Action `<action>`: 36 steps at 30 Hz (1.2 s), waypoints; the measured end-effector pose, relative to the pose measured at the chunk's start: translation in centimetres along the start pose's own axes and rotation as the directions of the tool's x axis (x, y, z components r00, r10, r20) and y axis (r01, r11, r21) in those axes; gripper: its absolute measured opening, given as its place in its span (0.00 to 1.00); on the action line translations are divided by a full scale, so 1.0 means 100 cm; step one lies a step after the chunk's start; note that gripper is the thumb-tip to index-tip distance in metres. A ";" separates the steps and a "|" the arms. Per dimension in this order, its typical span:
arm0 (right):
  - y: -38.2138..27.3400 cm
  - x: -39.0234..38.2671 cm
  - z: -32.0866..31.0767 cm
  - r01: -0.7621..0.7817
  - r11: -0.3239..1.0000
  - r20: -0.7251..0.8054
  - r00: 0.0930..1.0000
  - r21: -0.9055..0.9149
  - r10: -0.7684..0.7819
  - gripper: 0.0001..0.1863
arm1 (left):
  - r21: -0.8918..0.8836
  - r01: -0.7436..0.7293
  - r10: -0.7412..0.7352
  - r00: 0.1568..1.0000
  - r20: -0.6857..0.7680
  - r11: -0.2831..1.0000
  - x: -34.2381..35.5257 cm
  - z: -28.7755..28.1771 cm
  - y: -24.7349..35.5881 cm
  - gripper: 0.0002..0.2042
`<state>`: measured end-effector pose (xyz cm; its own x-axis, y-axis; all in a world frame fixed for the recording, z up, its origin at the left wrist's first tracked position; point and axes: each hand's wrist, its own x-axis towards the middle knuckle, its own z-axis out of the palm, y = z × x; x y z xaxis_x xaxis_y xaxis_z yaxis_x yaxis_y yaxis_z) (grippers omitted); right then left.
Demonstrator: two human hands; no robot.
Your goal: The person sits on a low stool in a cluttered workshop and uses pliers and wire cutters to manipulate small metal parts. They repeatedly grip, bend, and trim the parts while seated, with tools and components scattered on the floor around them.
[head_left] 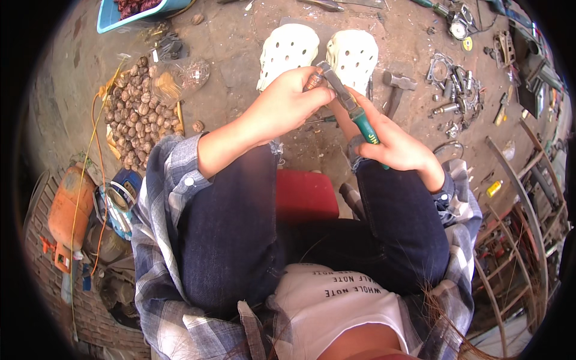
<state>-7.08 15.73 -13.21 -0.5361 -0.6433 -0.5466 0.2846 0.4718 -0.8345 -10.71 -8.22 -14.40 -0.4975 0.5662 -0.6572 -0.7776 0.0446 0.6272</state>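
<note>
Here, left hand: pinching a brown piece, probably steadying it beside the tool.
Right hand: curled round the tool's handle, likely for control.

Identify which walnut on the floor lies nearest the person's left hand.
The lone walnut just right of the pile; the others lie in the pile or farther from the left hand.

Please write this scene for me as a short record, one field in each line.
Left hand: holds a small brown object, kind unclear
Right hand: grips a green-handled metal tool
Tool contact: metal end at the brown object; touching, cannot tell
Left floor: heap of walnuts
Ahead: pale clogs, hammer to their right
Right floor: scattered metal parts
Upper left: blue basin
</note>
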 end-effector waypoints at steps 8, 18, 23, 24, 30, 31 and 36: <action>-0.008 0.000 0.002 0.015 0.975 -0.114 0.993 -0.222 -0.042 0.48 | 0.276 -0.181 0.209 0.975 -0.075 0.944 0.004 -0.001 -0.009 0.09; -0.021 0.013 0.009 -0.042 0.979 -0.263 0.965 -0.202 -0.013 0.41 | 0.600 -0.248 0.496 0.818 -0.291 0.760 0.012 0.001 -0.011 0.10; -0.036 0.025 0.012 -0.154 0.953 -0.294 0.953 -0.263 0.074 0.35 | 0.770 -0.196 0.638 0.698 -0.325 0.607 0.031 -0.013 -0.007 0.09; -0.036 0.023 0.012 -0.131 0.955 -0.296 0.954 -0.264 0.049 0.35 | 0.722 -0.223 0.605 0.727 -0.324 0.655 0.033 -0.016 -0.014 0.10; -0.022 0.002 0.010 -0.003 0.970 -0.249 0.967 -0.244 -0.060 0.34 | 0.521 -0.198 0.250 0.968 -0.031 0.830 0.002 -0.021 -0.013 0.08; -0.020 -0.003 0.010 0.024 0.972 -0.228 0.971 -0.232 -0.079 0.34 | 0.469 -0.153 0.141 0.988 0.061 0.870 -0.008 -0.020 -0.009 0.07; -0.015 0.001 0.008 0.200 0.968 -0.068 0.975 -0.154 -0.213 0.38 | -0.302 0.413 -0.130 0.748 0.651 0.859 -0.029 -0.027 0.002 0.14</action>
<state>-6.94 14.46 -12.06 -0.6374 -0.6862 -0.3505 0.0454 0.4207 -0.9061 -10.50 -12.11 -13.49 -0.0203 0.9534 -0.3010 -0.9897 0.0235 0.1412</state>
